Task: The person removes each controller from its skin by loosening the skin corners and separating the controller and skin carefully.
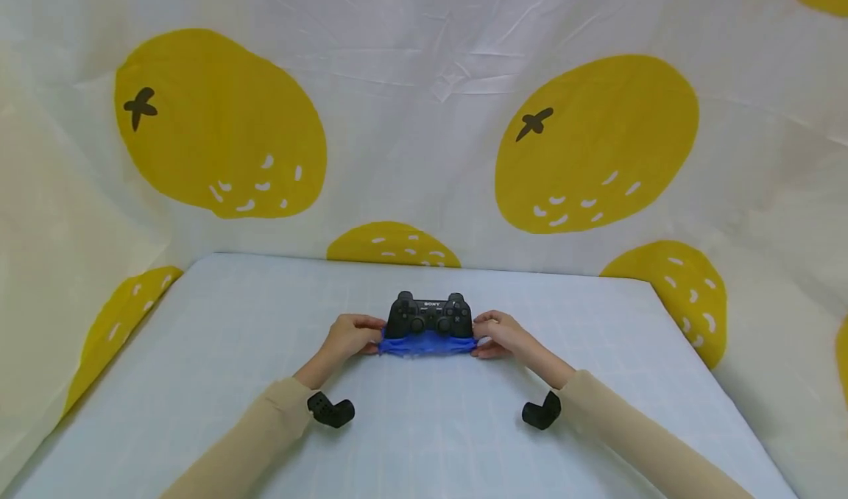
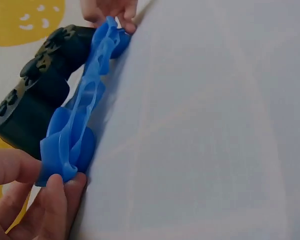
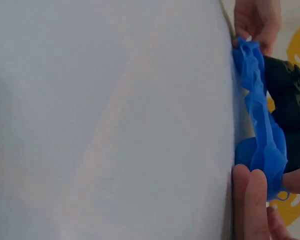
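Observation:
A black Sony game controller (image 1: 429, 309) stands at mid-table, its sticks and buttons facing the head camera. Around its lower part is a thin, crumpled blue silicone cover (image 1: 427, 346); the handle ends are hidden inside it. My left hand (image 1: 351, 335) pinches the cover's left end between thumb and fingers. At the right end, the fingers and thumb of my right hand (image 1: 501, 334) pinch the same cover. Both wrist views show the stretchy blue edge (image 2: 90, 92) running between the hands, with the controller's dark body (image 3: 290, 105) beside it.
The table (image 1: 424, 440) has a pale, faintly checked covering. Behind it hangs a white cloth (image 1: 411, 146) printed with large yellow fruit, which continues along both sides. Small black wrist cameras (image 1: 330, 410) sit at the beige sleeves.

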A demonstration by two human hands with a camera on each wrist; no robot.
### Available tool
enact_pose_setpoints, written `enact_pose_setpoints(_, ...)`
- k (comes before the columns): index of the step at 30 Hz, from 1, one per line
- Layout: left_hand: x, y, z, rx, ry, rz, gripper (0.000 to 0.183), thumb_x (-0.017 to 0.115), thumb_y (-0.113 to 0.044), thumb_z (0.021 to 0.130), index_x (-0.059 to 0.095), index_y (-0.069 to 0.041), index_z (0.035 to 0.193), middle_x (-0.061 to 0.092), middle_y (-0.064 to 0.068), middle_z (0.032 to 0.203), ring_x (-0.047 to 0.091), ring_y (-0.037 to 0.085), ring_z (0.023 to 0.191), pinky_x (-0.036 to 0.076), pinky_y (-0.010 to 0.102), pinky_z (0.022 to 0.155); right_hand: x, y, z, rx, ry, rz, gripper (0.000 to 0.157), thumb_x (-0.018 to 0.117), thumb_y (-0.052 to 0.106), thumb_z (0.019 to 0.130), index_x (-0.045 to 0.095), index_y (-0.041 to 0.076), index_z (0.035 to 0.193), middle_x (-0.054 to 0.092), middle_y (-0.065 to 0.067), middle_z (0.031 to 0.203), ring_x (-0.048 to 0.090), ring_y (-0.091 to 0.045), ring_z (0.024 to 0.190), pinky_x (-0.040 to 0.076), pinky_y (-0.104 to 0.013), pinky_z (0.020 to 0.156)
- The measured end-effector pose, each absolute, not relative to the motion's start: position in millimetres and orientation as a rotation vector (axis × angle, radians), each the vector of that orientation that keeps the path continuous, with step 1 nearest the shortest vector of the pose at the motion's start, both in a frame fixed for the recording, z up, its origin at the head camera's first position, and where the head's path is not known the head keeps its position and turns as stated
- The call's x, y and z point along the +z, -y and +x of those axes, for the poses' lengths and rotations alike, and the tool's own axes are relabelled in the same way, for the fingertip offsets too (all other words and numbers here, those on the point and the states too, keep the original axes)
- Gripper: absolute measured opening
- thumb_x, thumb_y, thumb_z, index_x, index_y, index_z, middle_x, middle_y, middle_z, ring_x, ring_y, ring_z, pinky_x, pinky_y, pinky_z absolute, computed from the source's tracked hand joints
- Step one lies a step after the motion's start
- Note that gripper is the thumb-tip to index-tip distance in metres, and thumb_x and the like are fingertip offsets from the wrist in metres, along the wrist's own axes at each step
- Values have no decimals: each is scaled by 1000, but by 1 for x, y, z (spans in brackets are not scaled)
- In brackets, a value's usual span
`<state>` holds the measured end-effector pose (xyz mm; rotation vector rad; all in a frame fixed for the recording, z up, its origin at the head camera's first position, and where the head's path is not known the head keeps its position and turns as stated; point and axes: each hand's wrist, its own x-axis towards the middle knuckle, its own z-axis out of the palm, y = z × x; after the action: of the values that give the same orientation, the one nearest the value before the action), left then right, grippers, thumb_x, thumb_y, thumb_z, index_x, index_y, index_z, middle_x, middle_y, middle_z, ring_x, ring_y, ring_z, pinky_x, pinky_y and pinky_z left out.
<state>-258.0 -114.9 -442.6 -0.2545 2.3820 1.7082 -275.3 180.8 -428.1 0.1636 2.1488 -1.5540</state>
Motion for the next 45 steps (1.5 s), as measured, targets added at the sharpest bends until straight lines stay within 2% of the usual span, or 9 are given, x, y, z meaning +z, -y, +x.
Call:
enact_pose_setpoints(8, -447, 113, -249, 1657, -2469, -263, 23, 61, -9, 87, 72, -2, 106, 71, 7, 78, 64, 9, 56, 45, 19, 52, -439, -185, -269, -1672, -2078, 132, 41, 53, 17, 97, 53, -7, 131, 69, -8, 97, 67, -8, 69, 55, -20, 61)
enact_pose_setpoints(11, -452, 115, -247, 1683, -2457, -225, 23, 61, -10, 90, 72, -2, 109, 72, 5, 75, 65, 9, 57, 42, 19, 51, -440, -186, -265, -1710, -2015, 117, 44, 51, 17, 99, 48, -9, 134, 66, -9, 109, 66, -7, 71, 56, -19, 63)
enact_pose_setpoints(15, -458, 123, -244, 1690, -2401, -15, 31, 63, -16, 92, 66, -1, 119, 74, 8, 82, 66, 8, 64, 45, 20, 53, -439, -189, -261, -1776, -1923, 131, 46, 49, 13, 99, 42, -9, 139, 56, -11, 119, 66, -7, 76, 56, -19, 68)
enact_pose_setpoints(21, -460, 135, -240, 1670, -2272, 361, 52, 74, -12, 84, 53, 1, 130, 72, 14, 92, 64, 8, 73, 51, 22, 66, -435, -197, -255, -1849, -1757, 152, 53, 44, 1, 95, 31, -7, 146, 55, -11, 113, 67, -9, 82, 56, -19, 72)
enact_pose_setpoints(25, -459, 131, -239, 1626, -2345, 376, 52, 79, -7, 77, 55, -2, 122, 70, 9, 79, 62, 9, 68, 50, 23, 68, -435, -196, -251, -1840, -1734, 119, 60, 48, -4, 92, 27, -6, 148, 47, -24, 136, 66, -8, 86, 55, -18, 75)
enact_pose_setpoints(29, -457, 126, -240, 1578, -2449, 292, 48, 81, -5, 73, 57, -5, 114, 68, 5, 81, 59, 11, 64, 48, 25, 62, -437, -190, -248, -1734, -1898, 19, 66, 58, -5, 87, 31, -3, 147, 31, -28, 151, 66, -7, 89, 55, -20, 77)
enact_pose_setpoints(37, -455, 115, -238, 1540, -2637, 315, 44, 83, -2, 71, 56, -7, 105, 59, 5, 79, 52, 10, 58, 43, 22, 55, -433, -191, -251, -1189, -2627, -462, 54, 81, 8, 74, 58, 0, 122, 65, -16, 114, 64, -20, 92, 54, -34, 80)
enact_pose_setpoints(40, -455, 111, -238, 1534, -2703, 265, 40, 83, -6, 72, 58, -10, 103, 53, 5, 81, 47, 11, 60, 37, 22, 56, -431, -193, -262, -1018, -2750, -529, 47, 85, 16, 71, 64, 6, 112, 68, -7, 107, 61, -24, 100, 50, -44, 91)
enact_pose_setpoints(45, -456, 115, -240, 1537, -2680, 291, 37, 77, -12, 80, 55, -11, 110, 54, 6, 97, 50, 16, 82, 38, 26, 72, -436, -195, -271, -1135, -2680, -577, 40, 81, 22, 77, 63, 5, 108, 68, -10, 108, 62, -27, 105, 49, -45, 94)
